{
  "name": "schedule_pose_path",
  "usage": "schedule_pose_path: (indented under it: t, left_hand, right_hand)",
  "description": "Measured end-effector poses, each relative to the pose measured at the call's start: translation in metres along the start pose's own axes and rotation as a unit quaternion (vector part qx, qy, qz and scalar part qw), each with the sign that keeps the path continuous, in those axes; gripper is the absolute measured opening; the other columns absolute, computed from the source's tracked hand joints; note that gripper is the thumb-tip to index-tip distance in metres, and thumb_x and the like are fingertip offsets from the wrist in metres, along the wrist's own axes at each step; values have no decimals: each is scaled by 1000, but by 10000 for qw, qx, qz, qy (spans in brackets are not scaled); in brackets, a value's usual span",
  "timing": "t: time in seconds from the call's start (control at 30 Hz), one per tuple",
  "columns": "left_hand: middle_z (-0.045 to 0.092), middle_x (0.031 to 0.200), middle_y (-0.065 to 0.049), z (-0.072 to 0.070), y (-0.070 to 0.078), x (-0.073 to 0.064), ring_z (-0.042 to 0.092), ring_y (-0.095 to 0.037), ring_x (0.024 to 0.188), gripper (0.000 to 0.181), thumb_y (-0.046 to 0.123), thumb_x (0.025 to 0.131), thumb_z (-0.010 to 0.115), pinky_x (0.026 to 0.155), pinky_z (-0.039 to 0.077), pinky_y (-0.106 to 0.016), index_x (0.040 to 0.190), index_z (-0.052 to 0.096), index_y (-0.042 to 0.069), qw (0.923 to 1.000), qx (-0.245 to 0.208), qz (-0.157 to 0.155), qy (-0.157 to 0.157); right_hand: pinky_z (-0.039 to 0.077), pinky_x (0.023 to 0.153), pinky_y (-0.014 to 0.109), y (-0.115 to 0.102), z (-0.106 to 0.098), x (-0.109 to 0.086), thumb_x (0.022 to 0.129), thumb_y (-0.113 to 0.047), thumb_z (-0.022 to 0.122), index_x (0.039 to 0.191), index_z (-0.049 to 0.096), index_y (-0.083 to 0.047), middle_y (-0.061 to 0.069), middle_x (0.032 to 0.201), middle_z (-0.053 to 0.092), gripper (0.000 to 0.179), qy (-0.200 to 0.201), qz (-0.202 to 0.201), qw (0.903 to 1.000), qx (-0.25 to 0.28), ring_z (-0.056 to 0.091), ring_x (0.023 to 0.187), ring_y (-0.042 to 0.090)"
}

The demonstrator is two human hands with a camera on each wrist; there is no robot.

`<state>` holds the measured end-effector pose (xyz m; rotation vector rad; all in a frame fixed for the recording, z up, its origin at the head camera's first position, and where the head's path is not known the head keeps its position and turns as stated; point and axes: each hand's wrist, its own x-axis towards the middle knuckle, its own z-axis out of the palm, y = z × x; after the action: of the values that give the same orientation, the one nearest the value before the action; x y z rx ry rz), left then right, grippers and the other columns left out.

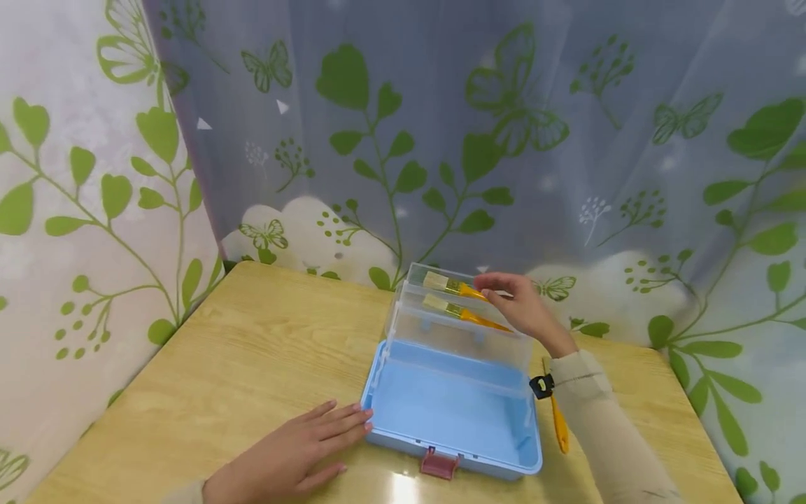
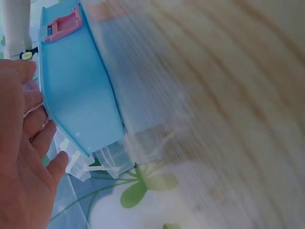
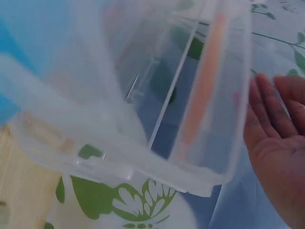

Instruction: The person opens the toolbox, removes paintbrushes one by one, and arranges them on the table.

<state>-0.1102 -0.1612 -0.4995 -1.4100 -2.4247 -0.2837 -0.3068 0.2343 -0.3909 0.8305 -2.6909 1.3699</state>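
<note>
A blue plastic box (image 1: pixel 453 402) stands on the table, its clear tiered trays (image 1: pixel 466 343) raised at the back. One flat paintbrush (image 1: pixel 443 283) with an orange handle lies in the top tray, and a second paintbrush (image 1: pixel 466 313) lies in the tray below. My right hand (image 1: pixel 516 304) is at the right end of the top tray, fingertips by that brush's handle; the right wrist view shows its fingers loosely extended along the clear tray wall. With fingers spread, my left hand (image 1: pixel 302 448) touches the box's front left corner. The box's pink latch (image 1: pixel 439 463) hangs down in front.
Another orange-handled brush (image 1: pixel 560 423) lies on the table right of the box, partly hidden by my right sleeve (image 1: pixel 604 413). The wooden table (image 1: pixel 252 350) extends left of the box. A patterned curtain (image 1: pixel 409 140) hangs close behind the raised trays.
</note>
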Motion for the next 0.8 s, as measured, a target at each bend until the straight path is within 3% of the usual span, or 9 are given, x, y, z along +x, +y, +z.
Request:
schedule_pose_path:
  t: [0.13,0.4,0.67,0.8]
  left_hand:
    - [40,162,-3,0,2,-3,41,-16,147,66,29,100,65,127,6,-26,159,38,13,9998,-168,-34,55]
    - [38,164,-1,2,2,-2,39,-14,148,64,32,103,61,126,11,-27,160,36,15,9997,-210,-130,43]
    - [40,162,-3,2,3,-3,43,-19,146,64,30,101,64,127,3,-23,157,40,13,9996,-258,-142,-42]
    - [38,163,-2,0,4,-3,42,-20,147,63,32,103,60,126,22,-32,159,37,14,9995,-213,-219,-83]
  right_hand:
    - [52,103,55,7,8,4,103,-4,57,136,59,7,25,127,67,34,-331,127,9990,-279,64,119,39]
    - [55,98,55,15,8,11,104,0,54,127,67,6,23,122,70,28,-365,-68,9962,-792,66,113,39]
    - [55,98,54,17,10,18,104,-2,54,123,70,4,22,124,69,26,-662,63,9924,-1039,66,112,38]
    - [56,97,53,17,7,23,102,1,56,125,68,6,23,123,69,26,-548,120,9928,-1056,67,109,38]
